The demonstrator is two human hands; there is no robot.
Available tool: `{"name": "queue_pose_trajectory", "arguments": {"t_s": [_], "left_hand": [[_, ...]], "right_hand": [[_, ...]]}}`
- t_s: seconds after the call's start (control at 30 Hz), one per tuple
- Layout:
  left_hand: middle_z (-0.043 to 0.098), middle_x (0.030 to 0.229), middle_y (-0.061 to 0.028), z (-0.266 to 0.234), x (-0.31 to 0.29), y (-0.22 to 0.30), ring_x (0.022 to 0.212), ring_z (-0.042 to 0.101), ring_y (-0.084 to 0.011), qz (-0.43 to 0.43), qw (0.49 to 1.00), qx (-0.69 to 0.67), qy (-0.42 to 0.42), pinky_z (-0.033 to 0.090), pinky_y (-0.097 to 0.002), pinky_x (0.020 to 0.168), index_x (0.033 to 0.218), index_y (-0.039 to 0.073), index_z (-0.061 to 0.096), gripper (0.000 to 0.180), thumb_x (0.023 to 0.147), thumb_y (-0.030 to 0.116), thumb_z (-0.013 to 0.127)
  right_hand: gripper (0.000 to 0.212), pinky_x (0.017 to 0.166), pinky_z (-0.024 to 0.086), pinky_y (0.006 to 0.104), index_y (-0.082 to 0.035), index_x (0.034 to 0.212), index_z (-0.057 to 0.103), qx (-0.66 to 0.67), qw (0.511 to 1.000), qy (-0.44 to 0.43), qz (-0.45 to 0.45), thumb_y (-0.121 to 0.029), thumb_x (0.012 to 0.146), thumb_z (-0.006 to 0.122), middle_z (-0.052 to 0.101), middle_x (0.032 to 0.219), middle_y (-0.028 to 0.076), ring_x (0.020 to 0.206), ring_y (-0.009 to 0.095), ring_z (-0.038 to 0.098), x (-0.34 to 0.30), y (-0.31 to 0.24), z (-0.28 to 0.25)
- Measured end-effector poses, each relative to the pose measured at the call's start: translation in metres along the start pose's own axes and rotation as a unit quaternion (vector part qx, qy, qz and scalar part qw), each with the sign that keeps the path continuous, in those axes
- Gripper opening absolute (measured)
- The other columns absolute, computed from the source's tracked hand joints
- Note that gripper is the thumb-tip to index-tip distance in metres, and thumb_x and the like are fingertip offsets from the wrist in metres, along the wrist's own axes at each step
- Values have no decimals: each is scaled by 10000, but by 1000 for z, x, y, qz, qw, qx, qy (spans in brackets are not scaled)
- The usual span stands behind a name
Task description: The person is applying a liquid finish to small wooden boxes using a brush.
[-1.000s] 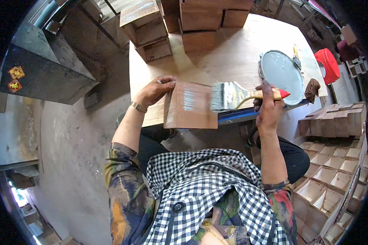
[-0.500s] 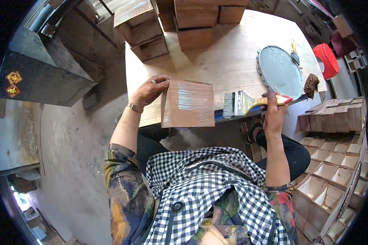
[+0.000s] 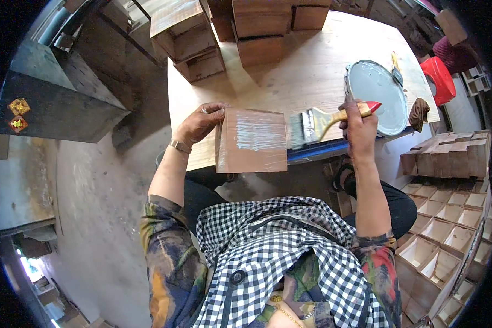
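My left hand [image 3: 203, 123] grips the upper left edge of a brown wooden box [image 3: 250, 159], which I hold up at the table's near edge. Pale bluish-white streaks cross the box's upward face. In my right hand [image 3: 361, 127] is a wide paintbrush [image 3: 327, 123] with a yellowish, red-tipped handle. Its wet bristles point left, close beside the box's right edge; whether they touch it I cannot tell. Behind my right hand lies a round grey-blue lid [image 3: 378, 98], its surface coated with wet paint or glue.
Wooden boxes [image 3: 188, 44] stand at the table's far side. A second brush [image 3: 397, 71] and a dark brown rag [image 3: 419, 113] flank the lid. Beyond the right edge is a red bucket [image 3: 438, 81]. Stacked small boxes [image 3: 443, 232] fill the lower right. A dark cabinet [image 3: 65, 104] stands left.
My right hand has shifted slightly up and left, bringing the bristles closer to the box. The pale streaks now reach farther right across its face. My left hand keeps its hold.
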State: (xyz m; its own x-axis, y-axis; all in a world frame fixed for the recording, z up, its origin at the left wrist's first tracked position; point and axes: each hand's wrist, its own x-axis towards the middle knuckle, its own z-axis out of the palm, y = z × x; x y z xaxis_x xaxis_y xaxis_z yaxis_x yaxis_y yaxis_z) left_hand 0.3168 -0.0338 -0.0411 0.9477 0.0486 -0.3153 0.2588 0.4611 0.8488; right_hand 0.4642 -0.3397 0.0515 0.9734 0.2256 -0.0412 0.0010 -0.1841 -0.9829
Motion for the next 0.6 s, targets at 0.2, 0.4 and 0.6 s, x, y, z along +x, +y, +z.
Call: {"name": "queue_pose_trajectory", "arguments": {"t_s": [0.2, 0.4, 0.6], "left_hand": [[573, 910, -44, -3, 0, -2, 844, 530, -126, 7, 1000, -2, -5, 426, -231, 767, 1000, -2, 534, 252, 790, 124, 595], [576, 898, -38, -3, -3, -1, 831, 532, -121, 5, 1000, -8, -7, 427, -228, 760, 996, -3, 536, 246, 790, 120, 593], [579, 887, -34, 0, -4, 0, 824, 534, -117, 9, 1000, -9, -6, 427, -224, 759, 990, -4, 540, 249, 785, 123, 601]], "right_hand": [[187, 344, 290, 161, -47, 741, 567, 81, 996, -2, -19, -210, 830, 544, 510, 555, -13, 408, 33, 424, 1, -4, 3], [202, 343, 304, 171, -42, 717, 573, 85, 993, -76, -19, -217, 818, 557, 532, 579, 4, 423, 46, 440, -2, -16, 38], [219, 324, 272, 167, -35, 719, 578, 28, 999, -14, 20, -235, 808, 567, 506, 547, -10, 395, 36, 410, 10, -5, 5]]}}
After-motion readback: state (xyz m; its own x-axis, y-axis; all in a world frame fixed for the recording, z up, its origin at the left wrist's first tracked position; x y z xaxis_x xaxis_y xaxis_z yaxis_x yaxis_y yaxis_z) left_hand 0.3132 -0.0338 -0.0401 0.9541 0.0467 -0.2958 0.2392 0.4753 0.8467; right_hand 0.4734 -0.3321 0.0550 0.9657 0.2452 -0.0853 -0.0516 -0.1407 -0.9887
